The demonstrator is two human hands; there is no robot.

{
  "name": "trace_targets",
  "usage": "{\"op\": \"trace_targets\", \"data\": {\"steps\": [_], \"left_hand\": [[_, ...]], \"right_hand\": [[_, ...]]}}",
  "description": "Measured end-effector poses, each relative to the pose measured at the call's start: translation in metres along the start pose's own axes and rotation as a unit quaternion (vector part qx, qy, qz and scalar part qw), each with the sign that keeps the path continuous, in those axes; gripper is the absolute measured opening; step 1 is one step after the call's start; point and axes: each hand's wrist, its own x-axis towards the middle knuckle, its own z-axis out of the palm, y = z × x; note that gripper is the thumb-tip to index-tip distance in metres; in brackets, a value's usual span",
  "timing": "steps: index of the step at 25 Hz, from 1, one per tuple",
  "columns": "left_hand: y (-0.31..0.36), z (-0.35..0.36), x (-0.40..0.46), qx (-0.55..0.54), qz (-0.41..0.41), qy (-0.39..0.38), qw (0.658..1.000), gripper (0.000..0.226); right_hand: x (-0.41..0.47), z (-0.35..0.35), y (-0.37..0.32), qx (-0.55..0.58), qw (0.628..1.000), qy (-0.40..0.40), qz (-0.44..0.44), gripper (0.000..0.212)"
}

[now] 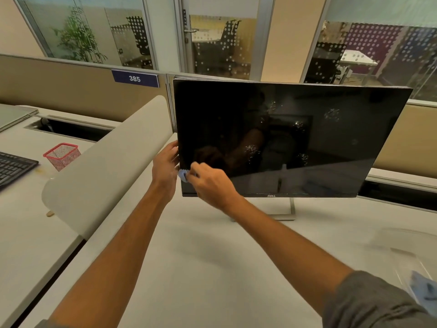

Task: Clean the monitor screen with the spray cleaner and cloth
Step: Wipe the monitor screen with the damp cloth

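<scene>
A black monitor stands on a silver stand on the desk, its dark screen speckled with several patches of spray droplets near the middle. My left hand grips the monitor's left edge. My right hand presses a small blue cloth against the screen's lower left corner; only a bit of the cloth shows past my fingers. A blurred clear object with blue lies at the desk's right edge; I cannot tell if it is the spray cleaner.
A curved beige divider separates this desk from the left one, which holds a red mesh cup and a black keyboard. A partition with a "385" sign and glass walls stand behind.
</scene>
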Motion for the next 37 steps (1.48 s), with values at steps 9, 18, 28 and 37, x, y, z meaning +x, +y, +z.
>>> {"op": "trace_targets", "data": {"steps": [9,18,28,37], "left_hand": [[0.002,0.006,0.000,0.062,0.016,0.037,0.997,0.040],[0.051,0.040,0.021,0.033,0.037,0.090,0.995,0.035],[0.055,0.047,0.017,0.016,0.027,0.117,0.993,0.018],[0.056,0.049,0.016,0.047,0.028,0.136,0.989,0.037]], "right_hand": [[-0.024,0.001,-0.011,0.047,0.997,-0.014,0.063,0.025],[0.034,-0.146,0.111,-0.077,0.967,0.185,0.156,0.022],[-0.046,-0.090,0.103,-0.063,0.994,0.060,0.068,0.017],[-0.099,-0.062,0.083,-0.010,0.998,-0.037,0.049,0.028]]}}
